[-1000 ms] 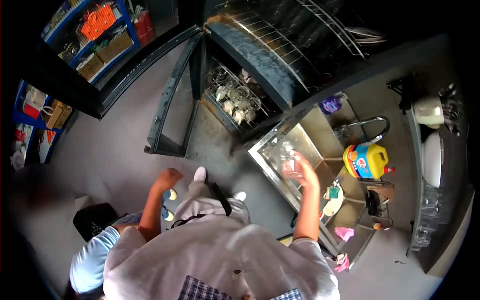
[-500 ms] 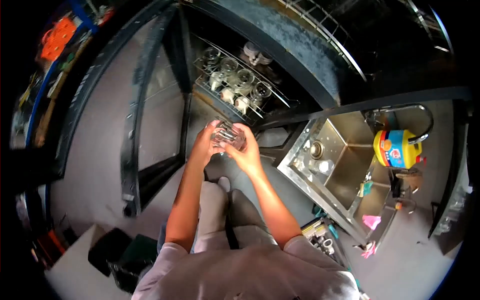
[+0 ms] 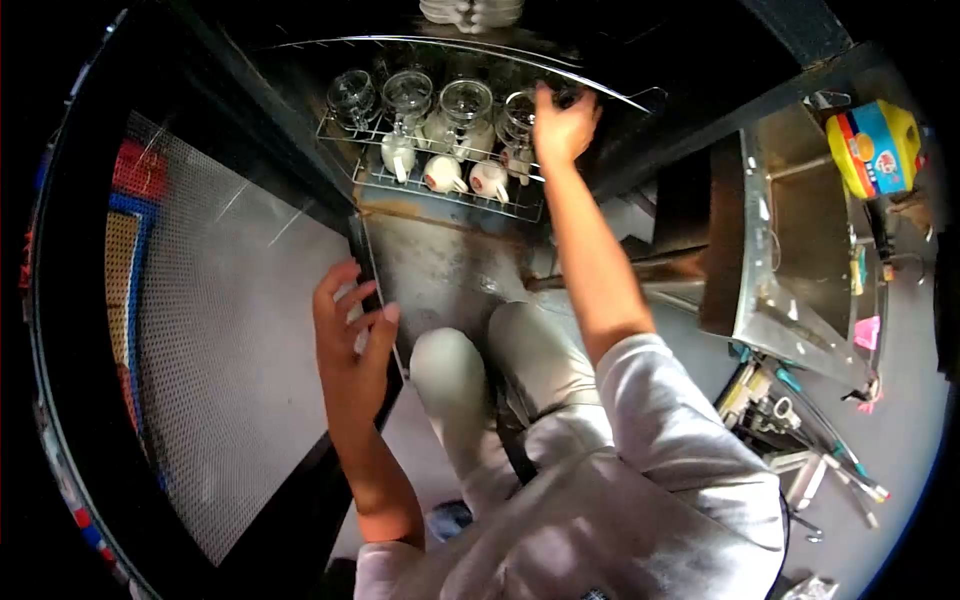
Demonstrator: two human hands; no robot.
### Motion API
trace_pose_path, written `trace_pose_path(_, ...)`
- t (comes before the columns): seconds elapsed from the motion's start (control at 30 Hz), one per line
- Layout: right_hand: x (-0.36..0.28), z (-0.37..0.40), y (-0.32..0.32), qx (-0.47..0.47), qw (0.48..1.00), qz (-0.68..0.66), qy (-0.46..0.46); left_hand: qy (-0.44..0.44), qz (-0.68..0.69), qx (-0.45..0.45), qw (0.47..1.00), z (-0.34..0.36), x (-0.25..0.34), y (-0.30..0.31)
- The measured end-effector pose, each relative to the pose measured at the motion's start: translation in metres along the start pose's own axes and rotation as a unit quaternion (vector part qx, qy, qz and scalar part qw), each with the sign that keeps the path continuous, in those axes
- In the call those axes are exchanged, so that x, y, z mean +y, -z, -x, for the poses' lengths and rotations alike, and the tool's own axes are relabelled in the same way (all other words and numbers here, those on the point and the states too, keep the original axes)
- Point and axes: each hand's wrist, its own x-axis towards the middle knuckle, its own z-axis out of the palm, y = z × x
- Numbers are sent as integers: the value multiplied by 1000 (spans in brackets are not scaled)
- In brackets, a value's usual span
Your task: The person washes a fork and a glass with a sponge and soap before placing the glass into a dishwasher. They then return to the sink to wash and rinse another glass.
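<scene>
My right hand (image 3: 566,130) reaches to the right end of the wire rack (image 3: 450,203) inside the cabinet. Its fingers curl around a glass cup (image 3: 567,97), which shows only in part and looks dark. Just left of that hand stands another glass mug (image 3: 519,115), in line with a glass mug (image 3: 466,103) and others further left. White cups (image 3: 443,174) lie tilted along the lower front of the rack. My left hand (image 3: 352,345) hangs with spread, bent fingers beside the edge of the mesh cabinet door, holding nothing.
The mesh door (image 3: 240,300) stands swung out on the left. To the right is a steel sink (image 3: 800,190) with a yellow jug (image 3: 873,150) beside it. Scissors (image 3: 785,409) and other tools lie low on the right. Stacked white dishes (image 3: 470,12) sit above the rack.
Both hands held the glass cup before the cabinet. Now my right hand has carried it forward to the rack's right end, while my left has let go and dropped back left. The view moved closer.
</scene>
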Motion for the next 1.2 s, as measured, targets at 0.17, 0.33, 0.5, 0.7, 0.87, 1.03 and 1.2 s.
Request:
trace_pose_path(0.17, 19, -49, -41, -116, 987, 101, -42, 14, -55, -18, 998, 19, -70, 22)
trace_pose_path(0.33, 54, -106, -100, -83, 889, 264, 365, 32, -139, 2, 990, 32, -119, 32)
trace_pose_path(0.5, 54, -120, -112, -195, 816, 337, 428, 78, -100, 0, 992, 43, -141, 34)
trace_pose_path(0.7, 20, -118, -98, -303, 774, 411, 376, 179, -77, 30, 980, 86, -161, 38)
trace_pose_path(0.87, 25, -127, -107, -301, 769, 410, 389, 195, -45, 31, 979, 114, -178, 38)
trace_pose_path(1.03, 25, -129, -108, -316, 764, 408, 386, 238, -87, 22, 967, 126, -168, 41)
trace_pose_path(1.2, 28, -123, -112, -346, 752, 411, 381, 244, -95, 30, 965, 137, -177, 43)
